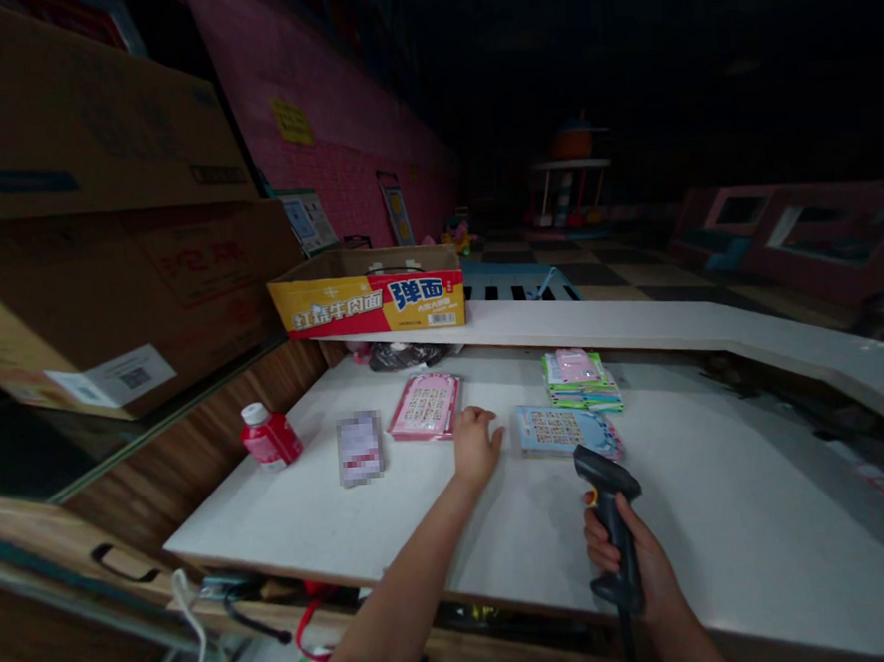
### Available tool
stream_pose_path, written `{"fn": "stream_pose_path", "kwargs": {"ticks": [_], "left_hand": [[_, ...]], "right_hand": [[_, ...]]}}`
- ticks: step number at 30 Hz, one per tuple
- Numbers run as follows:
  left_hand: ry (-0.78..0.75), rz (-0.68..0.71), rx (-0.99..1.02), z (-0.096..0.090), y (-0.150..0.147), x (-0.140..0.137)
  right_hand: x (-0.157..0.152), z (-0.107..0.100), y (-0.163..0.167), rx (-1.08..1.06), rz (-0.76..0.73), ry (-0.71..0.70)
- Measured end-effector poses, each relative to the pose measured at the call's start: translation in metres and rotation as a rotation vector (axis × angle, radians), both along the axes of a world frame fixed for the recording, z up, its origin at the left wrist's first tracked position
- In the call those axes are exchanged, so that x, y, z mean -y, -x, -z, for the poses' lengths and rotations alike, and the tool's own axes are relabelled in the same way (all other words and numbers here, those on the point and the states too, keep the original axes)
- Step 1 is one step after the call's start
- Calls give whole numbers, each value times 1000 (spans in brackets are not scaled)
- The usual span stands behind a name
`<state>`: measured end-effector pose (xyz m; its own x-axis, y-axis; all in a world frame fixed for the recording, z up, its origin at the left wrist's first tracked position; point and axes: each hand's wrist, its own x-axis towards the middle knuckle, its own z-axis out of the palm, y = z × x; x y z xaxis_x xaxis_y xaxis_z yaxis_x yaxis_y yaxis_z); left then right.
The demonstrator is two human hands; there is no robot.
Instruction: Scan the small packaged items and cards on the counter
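Note:
My right hand (645, 568) is wrapped round the grip of a black handheld barcode scanner (616, 520), whose head points forward and left over the white table. A blue flat pack with rows of small pictures (559, 430) lies just beyond the scanner head. My left hand (479, 445) rests low over the table at the right edge of a pink flat pack (426, 406) printed with a similar grid. Its fingers are bent a little and the thumb stands apart; whether it touches the pink pack I cannot tell. Behind the blue pack is a stack of green packs (584, 390) topped by a pink one (577, 365).
A red bottle with a white cap (272, 436) and a small blurred packet (360, 448) are on the left. A yellow and red carton (373, 305) sits on the raised white ledge (598, 321). Large cardboard boxes (110, 291) are stacked at far left.

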<state>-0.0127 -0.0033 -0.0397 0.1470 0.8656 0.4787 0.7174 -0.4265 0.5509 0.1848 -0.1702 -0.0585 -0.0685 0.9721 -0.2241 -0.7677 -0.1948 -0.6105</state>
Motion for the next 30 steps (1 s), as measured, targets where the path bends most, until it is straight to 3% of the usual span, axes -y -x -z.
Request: {"fn": "stream_pose_path", "kwargs": {"ticks": [4,7,12,17,30], "left_hand": [[7,-386,-169,-22,51,-6],[145,-590,-279,-33,77,-8],[352,-602,-342,-42,92,-6],[388,-647,-381,-48,89,-3],[358,-693,-351,-48,94,-13]], "right_hand": [[3,-1,0,-11,-5,30],[4,-2,0,-41,-2,51],[7,2,-3,-55,-10,76],[8,1,-7,-31,-86,55],[8,0,-6,-79,-55,103]]}}
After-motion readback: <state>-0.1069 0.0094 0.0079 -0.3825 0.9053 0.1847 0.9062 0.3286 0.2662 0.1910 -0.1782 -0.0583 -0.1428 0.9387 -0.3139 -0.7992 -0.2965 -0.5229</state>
